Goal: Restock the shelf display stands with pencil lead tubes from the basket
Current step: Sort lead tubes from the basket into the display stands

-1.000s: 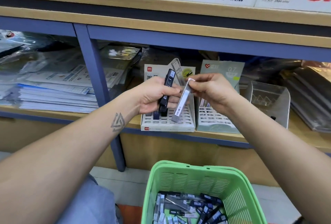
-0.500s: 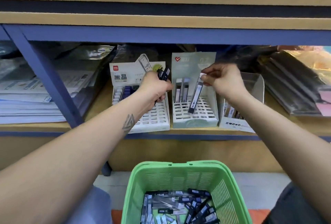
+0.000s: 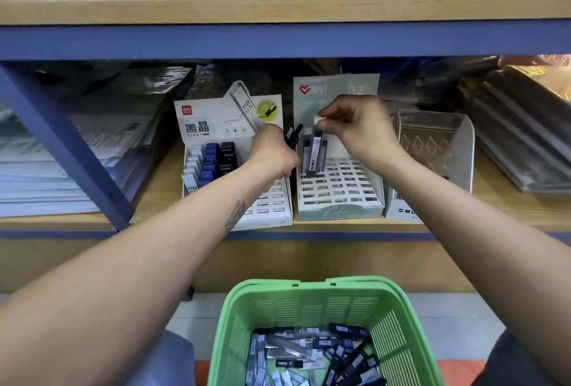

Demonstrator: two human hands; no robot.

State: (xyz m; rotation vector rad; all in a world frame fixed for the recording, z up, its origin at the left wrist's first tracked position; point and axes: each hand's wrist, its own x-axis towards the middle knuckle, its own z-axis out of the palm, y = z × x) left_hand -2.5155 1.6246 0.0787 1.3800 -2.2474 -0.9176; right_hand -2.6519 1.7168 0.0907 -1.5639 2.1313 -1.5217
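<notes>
Fingers [image 3: 323,114] of the right hand [image 3: 358,129] pinch a lead tube [image 3: 314,155] over the 0.7 stand [image 3: 336,194]; the left hand [image 3: 272,151], at 9 o'clock, grips 2 black tubes [image 3: 293,135]. Basket [image 3: 309,296] nearest. A tilted tube could miss its slot.

Right hand [image 3: 355,129] lowered white-capped tube [image 3: 314,151] — now upright at green stand's [image 3: 340,209] back row.

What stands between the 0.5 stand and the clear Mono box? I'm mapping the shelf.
The pale green 0.7 stand, where the right hand lowers a white-capped tube, in the head view.
</notes>
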